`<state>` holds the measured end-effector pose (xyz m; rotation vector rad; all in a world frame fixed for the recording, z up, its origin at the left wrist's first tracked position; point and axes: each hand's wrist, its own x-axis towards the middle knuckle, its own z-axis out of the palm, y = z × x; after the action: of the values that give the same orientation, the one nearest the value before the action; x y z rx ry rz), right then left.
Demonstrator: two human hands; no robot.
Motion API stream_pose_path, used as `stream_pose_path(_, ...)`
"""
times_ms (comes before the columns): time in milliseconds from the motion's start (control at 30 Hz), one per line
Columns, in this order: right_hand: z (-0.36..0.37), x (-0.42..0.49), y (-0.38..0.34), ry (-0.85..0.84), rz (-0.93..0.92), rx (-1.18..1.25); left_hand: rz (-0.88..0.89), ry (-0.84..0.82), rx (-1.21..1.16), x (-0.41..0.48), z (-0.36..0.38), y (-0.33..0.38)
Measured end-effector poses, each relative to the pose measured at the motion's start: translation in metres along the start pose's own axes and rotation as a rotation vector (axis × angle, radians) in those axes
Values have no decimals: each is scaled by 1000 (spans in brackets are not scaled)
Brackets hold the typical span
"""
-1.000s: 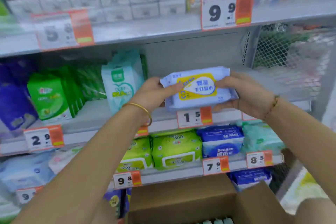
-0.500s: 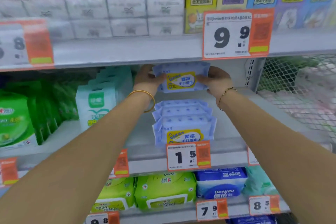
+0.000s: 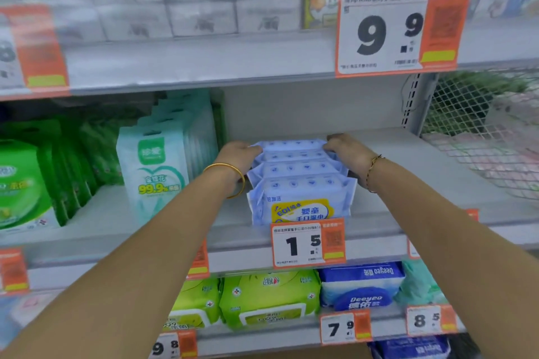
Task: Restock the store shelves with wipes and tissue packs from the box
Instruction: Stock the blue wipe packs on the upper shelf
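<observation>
On the shelf (image 3: 414, 151), wipes packs (image 3: 302, 183) stand front-to-back.

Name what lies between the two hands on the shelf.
Head view: the rearmost blue wipes pack lies between left hand and right hand, both gripping its ends.

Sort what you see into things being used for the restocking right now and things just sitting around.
In use: back blue pack, held by left hand and right hand; blue row; shelf.
Just there: green packs, mint packs, lime packs, 9.9 tag.
</observation>
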<state>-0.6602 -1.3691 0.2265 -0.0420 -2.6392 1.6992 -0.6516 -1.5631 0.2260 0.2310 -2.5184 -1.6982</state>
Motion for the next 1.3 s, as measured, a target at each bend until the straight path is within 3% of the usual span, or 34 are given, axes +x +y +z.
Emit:
stream_pose_path(167, -4, -4, -2, -39, 75, 20, -13, -31, 34, -7, -4, 2)
stream_pose_path(267, -12, -16, -3, 78, 13, -37, 50, 29, 87, -25, -7, 7)
stream_pose_path(333, -17, -44, -5, 229, -117, -116, 190, 128, 110, -50, -13, 6)
stream_pose_path(433, -10, -116, 5, 448, -404, -62, 439, 244, -62, -116, -21, -12)
stream_pose_path(500, 8, -173, 26, 467, -549, 19, 519, 244, -132, -164, -23, -41)
stream_pose_path(567, 32, -214, 54, 341, -548, 68, 452, 149, -142, -199, -21, -81)
stream_pose_path(633, 62, -237, 89, 120, -405, 139, 275, -39, -76, -217, -16, -131)
stream_pose_path(767, 123, -250, 168, -240, -150, -97, -62, -409, 291, -228, -5, -240)
stream_pose_path(933, 175, -256, 238, -630, 57, -379, -258, -485, 677, -221, 7, -338)
stream_pose_path(1167, 180, -255, 280, -697, 232, -485, -591, -678, 1057, -219, 23, -417)
stream_pose_path(1300, 177, -241, 288, -641, 290, -447, -586, -670, 1164, -221, 36, -433)
